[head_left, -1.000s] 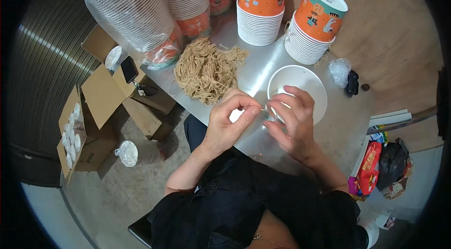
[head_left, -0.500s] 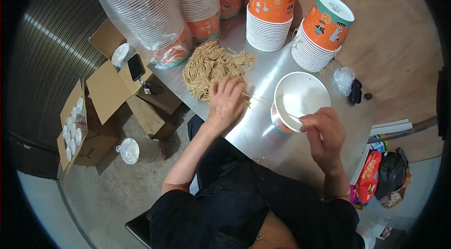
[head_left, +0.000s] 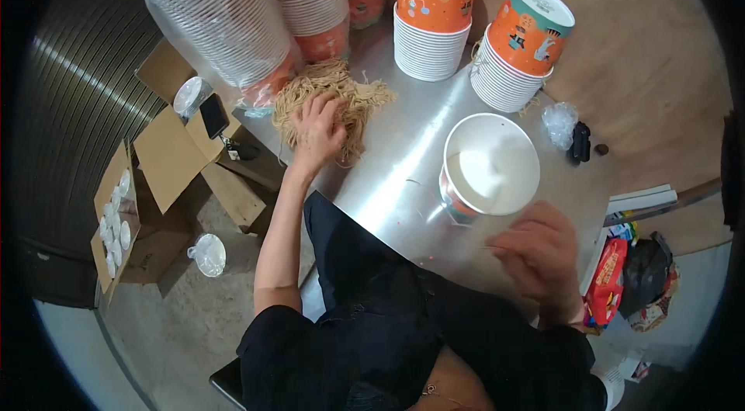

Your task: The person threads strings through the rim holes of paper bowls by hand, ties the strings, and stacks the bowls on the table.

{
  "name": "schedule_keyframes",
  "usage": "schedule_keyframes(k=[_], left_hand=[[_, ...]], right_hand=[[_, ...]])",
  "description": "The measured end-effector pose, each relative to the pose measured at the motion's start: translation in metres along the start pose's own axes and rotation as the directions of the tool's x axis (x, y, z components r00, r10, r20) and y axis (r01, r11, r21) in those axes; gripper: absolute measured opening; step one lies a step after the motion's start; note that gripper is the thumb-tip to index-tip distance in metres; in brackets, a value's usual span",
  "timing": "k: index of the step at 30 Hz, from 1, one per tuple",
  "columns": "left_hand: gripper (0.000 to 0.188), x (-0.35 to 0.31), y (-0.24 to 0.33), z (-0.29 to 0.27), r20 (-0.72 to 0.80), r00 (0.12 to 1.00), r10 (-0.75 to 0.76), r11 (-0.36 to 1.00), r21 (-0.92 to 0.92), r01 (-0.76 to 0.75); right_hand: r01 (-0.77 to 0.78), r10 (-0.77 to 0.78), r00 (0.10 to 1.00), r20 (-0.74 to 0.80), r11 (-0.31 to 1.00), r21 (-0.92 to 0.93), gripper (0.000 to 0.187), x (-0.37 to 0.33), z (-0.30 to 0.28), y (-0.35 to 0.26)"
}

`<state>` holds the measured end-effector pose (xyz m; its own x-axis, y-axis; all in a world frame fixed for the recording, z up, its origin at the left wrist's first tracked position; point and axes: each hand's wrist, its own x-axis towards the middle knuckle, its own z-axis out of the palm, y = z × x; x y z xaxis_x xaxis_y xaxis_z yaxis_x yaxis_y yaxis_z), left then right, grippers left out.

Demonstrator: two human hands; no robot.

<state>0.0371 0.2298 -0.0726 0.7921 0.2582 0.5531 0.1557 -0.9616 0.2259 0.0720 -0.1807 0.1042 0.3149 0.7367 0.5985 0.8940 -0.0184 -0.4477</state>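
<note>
A metal table [head_left: 419, 112] fills the middle of the view. At its far left edge rise tall, nested stacks of tubs [head_left: 225, 23], the nearest one sleeved in clear plastic. Below them on the left, an open cardboard box [head_left: 159, 252] sits on the floor. Two shorter stacks of upturned tubs stand toward the back of the table: one upright at the left [head_left: 434, 15], the other leaning in the view at the right [head_left: 518, 54], both orange and green on top. In front of these, a single white-lined tub [head_left: 493, 159] stands mouth up. Left of it, a tangled heap of tan cord [head_left: 365, 100] lies against the base of the plastic-sleeved stack.

The right hand [head_left: 539, 248], blurred, is just beside the tub's near side, thumb and fingertips drawn close; whether they pinch anything cannot be told. The left hand [head_left: 318, 128] rests on the cord with bent, slightly spread fingers; its grip is unclear. Crumpled clear plastic [head_left: 559, 124] touches a small black object [head_left: 580, 142] at the right.
</note>
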Motion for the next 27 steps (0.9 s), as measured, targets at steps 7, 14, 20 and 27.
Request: schedule_keyframes(k=[7, 14, 20, 27], left_hand=[[0.039, -0.004, 0.107, -0.101, 0.142, 0.99, 0.003, 0.723, -0.684, 0.096], [0.046, -0.023, 0.162, -0.111, 0.428, 0.876, 0.222, 0.182, -0.901, 0.394], [0.042, -0.027, 0.161, -0.111, 0.382, 0.888, 0.255, 0.31, -0.902, 0.299], [0.049, -0.042, 0.118, -0.123, 0.386, 0.922, 0.016, 0.271, -0.889, 0.368]], right_hand=[[-0.016, 0.019, 0.999, 0.041, 0.998, -0.065, 0.018, 0.022, 0.021, 0.021], [0.066, -0.07, 0.998, -0.004, 0.964, -0.258, 0.021, 0.03, 0.045, 0.025], [0.091, -0.104, 0.994, -0.023, 0.946, -0.31, 0.022, 0.028, 0.051, 0.025], [0.039, -0.053, 0.998, -0.035, 0.947, -0.32, 0.021, 0.013, 0.043, 0.038]])
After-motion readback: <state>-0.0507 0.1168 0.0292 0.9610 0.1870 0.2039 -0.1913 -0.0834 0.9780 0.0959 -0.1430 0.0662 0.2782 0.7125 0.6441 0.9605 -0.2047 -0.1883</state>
